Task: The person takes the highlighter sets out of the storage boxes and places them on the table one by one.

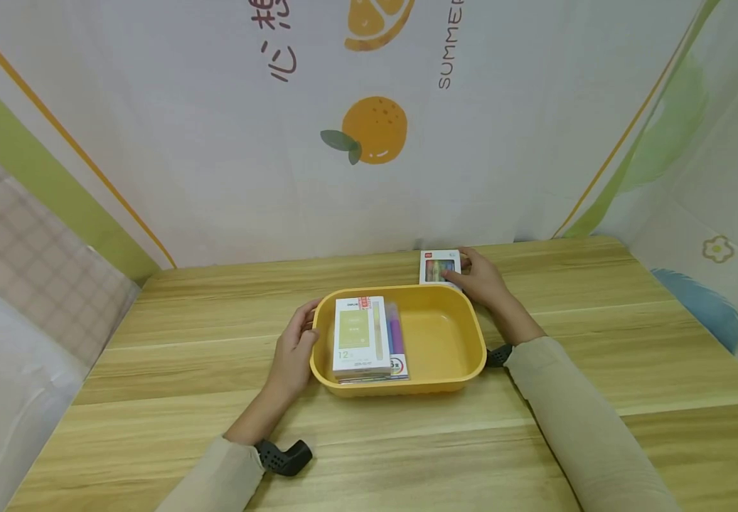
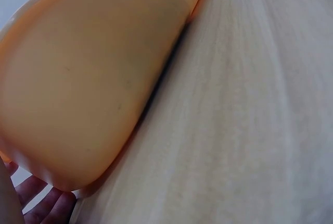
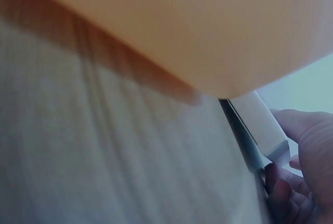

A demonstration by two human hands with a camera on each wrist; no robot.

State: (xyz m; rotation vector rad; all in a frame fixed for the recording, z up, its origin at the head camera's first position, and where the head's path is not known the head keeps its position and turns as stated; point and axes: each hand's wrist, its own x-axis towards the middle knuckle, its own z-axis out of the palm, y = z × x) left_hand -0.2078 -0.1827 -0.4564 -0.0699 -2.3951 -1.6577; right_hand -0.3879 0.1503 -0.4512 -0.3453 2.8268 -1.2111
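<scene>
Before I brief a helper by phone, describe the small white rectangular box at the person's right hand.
On the wood-grain table, find the yellow rounded plastic tray. Just beyond its far rim, the person's right hand grips the small white rectangular box. Unlike the larger white-and-green box inside the tray, its face bears a multicoloured panel.
</scene>
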